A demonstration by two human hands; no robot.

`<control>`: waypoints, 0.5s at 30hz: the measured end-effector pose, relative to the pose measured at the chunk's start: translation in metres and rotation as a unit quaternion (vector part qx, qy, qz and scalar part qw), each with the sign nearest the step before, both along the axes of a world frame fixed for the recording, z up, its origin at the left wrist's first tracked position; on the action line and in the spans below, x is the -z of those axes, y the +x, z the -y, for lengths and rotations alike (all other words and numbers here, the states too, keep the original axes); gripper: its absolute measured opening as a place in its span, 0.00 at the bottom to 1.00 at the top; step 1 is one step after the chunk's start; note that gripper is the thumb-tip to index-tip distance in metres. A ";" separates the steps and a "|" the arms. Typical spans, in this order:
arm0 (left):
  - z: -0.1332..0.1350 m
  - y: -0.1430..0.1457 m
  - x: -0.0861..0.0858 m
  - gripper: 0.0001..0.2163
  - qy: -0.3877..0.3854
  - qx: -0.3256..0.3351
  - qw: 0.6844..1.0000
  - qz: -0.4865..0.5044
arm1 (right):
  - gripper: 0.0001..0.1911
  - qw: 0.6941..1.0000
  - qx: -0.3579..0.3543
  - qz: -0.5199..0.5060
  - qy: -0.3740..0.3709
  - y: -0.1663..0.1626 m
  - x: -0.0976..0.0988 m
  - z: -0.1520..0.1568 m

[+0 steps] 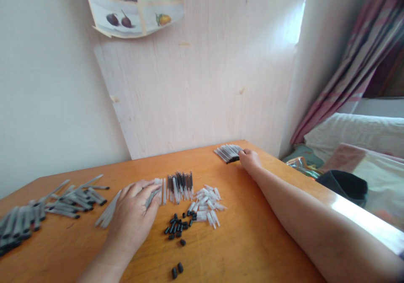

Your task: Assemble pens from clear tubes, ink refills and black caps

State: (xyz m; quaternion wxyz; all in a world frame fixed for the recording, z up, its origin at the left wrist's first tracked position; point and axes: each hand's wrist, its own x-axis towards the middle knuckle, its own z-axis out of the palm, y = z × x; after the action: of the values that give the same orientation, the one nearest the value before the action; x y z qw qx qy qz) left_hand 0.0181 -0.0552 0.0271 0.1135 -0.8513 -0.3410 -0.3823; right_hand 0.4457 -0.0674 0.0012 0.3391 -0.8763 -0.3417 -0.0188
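My left hand: palm down, fingers curled over a batch of clear tubes; the left hand (134, 209) hides its own grip, so I cannot tell whether it is clamped.
Clear tubes: the clear tubes (107, 216) lie beneath it, their ends showing on both sides.
My right hand: the right hand (250, 160) reaches to the far right of the table, touching the end of a neat row of black-ended tubes (229, 151); its fingertips are hidden, so I cannot tell whether they close.
Between my hands: a bundle of dark-tipped sticks (179, 184), with loose clear caps (206, 203) beside it.
Nearer me: scattered small black plugs (176, 227), two well apart from the rest.
Left of my left hand: two loose heaps of grey tubes with black ends (71, 207).
Surface: an orange-brown wooden table (230, 241).
Beyond: a pale board (202, 97) bearing fruit pictures (118, 28); right, a pink striped curtain (344, 72).
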 end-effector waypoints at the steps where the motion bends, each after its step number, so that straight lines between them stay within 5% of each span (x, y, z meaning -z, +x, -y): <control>1: 0.000 -0.001 0.000 0.12 0.001 -0.001 1.000 0.003 | 0.22 1.000 -0.001 -0.002 0.003 0.001 0.000 0.001; 15: -0.020 -0.027 -0.001 0.12 -0.106 -0.143 0.966 0.185 | 0.23 0.997 -0.054 0.044 0.028 -0.020 -0.005 0.003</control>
State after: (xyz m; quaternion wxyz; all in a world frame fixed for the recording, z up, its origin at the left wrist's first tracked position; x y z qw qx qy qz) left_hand -0.0094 -0.0355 0.0282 0.0108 -0.7151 -0.5129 -0.4748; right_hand 0.4258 -0.0708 0.0063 0.3483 -0.8451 -0.4026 -0.0489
